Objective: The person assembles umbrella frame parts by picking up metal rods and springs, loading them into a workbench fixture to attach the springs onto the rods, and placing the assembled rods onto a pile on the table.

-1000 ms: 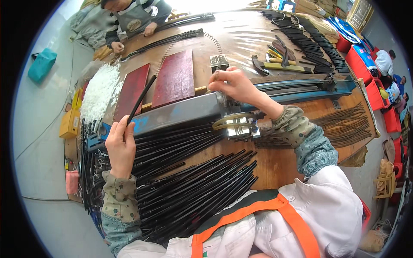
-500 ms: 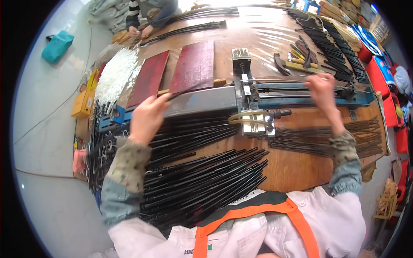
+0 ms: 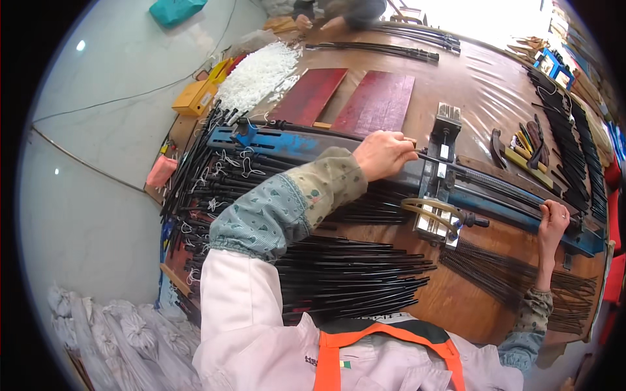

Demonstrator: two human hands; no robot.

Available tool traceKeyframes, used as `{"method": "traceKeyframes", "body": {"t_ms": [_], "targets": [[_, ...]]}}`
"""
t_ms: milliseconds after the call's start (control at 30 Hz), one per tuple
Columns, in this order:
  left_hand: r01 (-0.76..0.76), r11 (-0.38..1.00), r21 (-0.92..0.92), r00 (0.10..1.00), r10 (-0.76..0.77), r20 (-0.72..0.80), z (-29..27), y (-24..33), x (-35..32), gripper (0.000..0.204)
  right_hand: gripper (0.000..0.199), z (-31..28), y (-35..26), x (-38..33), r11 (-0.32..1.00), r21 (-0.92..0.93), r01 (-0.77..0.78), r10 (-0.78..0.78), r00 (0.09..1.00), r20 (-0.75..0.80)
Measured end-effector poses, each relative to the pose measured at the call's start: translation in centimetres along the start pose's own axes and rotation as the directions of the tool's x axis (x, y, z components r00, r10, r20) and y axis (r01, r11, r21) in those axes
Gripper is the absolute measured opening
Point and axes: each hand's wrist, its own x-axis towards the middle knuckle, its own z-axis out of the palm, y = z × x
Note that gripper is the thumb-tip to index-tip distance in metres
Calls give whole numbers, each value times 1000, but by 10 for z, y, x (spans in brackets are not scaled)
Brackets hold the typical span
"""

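Now the left hand (image 3: 386, 156) grips the tube (image 3: 326, 132) along the rail (image 3: 293, 143), left of the clamp (image 3: 441, 179); beyond it, the right hand (image 3: 554, 218) curls near the spring (image 3: 492, 180), its hold unclear.

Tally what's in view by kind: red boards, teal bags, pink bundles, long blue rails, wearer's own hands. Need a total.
Red boards: 2
Teal bag: 1
Pink bundle: 1
Long blue rail: 1
Wearer's own hands, left hand and right hand: 2
Total: 7
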Motion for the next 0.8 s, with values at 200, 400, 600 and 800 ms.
{"method": "traceKeyframes", "body": {"t_ms": [200, 400, 600, 800], "targets": [[74, 983, -168, 995, -83, -49, 5, 7, -5, 21, 9, -4, -7, -1, 999, 29, -43, 43, 999, -5], [16, 998, -62, 999, -13, 36, 8, 8, 3, 23, 40, -21, -77, 4, 999, -34, 37, -35, 998, 47], [127, 979, 157, 985, -144, 98, 7, 11, 7, 22, 38, -26, -165, 1, 997, 55, 60, -64, 996, 60], [84, 984, 155, 990, -100, 97, 16, 8, 14, 20, 28, -8, -175, -4, 953, 304, 2, -39, 993, 114]]}}
